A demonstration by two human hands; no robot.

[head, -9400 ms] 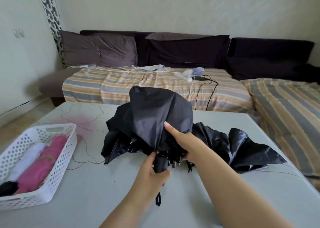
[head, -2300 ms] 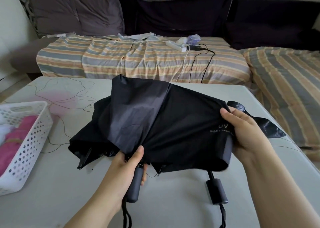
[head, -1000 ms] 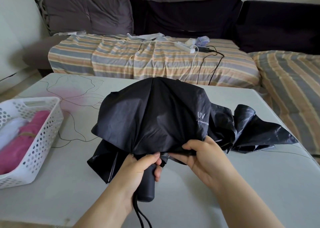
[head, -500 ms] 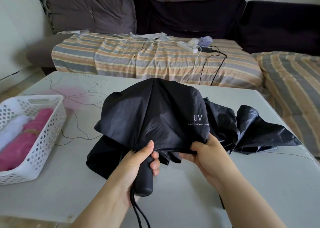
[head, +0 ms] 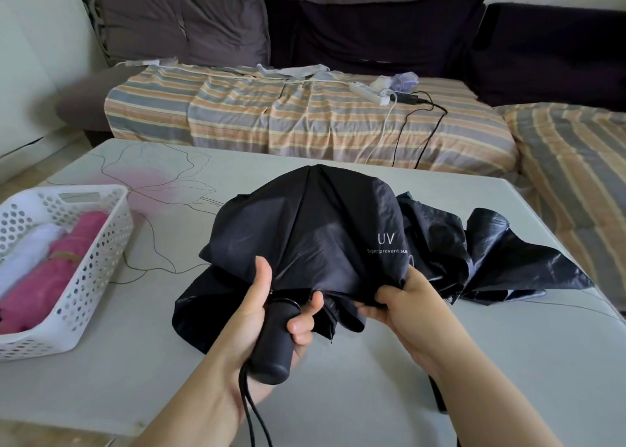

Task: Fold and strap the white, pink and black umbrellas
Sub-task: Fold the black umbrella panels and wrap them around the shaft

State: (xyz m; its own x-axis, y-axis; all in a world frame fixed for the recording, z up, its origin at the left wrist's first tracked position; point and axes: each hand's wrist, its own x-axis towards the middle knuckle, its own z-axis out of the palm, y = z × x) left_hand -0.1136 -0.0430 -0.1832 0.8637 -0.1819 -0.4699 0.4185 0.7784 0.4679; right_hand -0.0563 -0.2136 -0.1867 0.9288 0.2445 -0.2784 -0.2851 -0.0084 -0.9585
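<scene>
Two hands work one black umbrella (head: 315, 229) mid-desk (head: 474, 362), canopy loose. At the desk's left edge a white basket (head: 101, 277) holds the pink umbrella (head: 57, 273) and white umbrella (head: 30, 253). The left hand (head: 257, 314) grips its handle (head: 274, 341); the right hand (head: 410, 311) pinches the canopy hem.

The black umbrella (head: 305, 229) bears white "UV" lettering on its canopy. The desk (head: 440, 362) under it is pale grey, with a thin dark line-drawn flower tinted pink. Left of the umbrella, a white perforated basket (head: 101, 263) holds a pink umbrella (head: 50, 277) and a white umbrella (head: 27, 256). Behind the desk, the sofa cover (head: 305, 121) is striped orange, grey and cream before dark purple-brown cushions (head: 183, 19).
</scene>
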